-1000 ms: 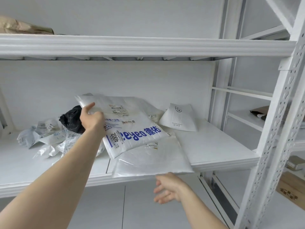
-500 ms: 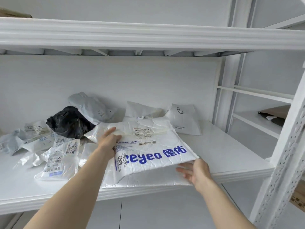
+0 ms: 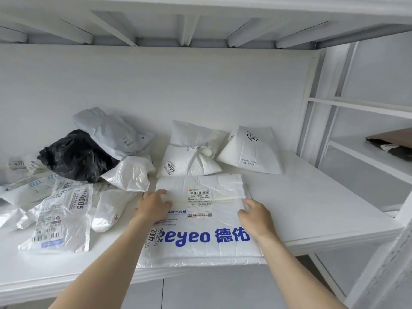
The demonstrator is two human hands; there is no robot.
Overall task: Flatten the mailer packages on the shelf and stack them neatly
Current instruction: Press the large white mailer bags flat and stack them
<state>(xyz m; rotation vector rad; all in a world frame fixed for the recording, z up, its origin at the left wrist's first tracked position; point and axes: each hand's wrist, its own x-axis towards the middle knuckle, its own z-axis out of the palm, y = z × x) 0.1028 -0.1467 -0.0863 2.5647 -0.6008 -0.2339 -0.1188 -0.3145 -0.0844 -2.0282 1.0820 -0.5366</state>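
Left hand (image 3: 153, 206) and right hand (image 3: 256, 216) both rest flat, fingers extended, on the printed mailer (image 3: 200, 237) at the shelf's (image 3: 312, 210) near edge. Unflattened mailers (image 3: 189, 162) lie directly beyond, roughly equidistant from both hands.

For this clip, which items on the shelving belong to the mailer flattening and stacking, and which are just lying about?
Part of the job:
- large white mailer with blue lettering, under the left hand and right hand
- white 4003 mailer
- grey mailer
- white pouch with round logo
- clear 4005 bag
- black bag

Lying about:
- brown package on the neighbouring shelf
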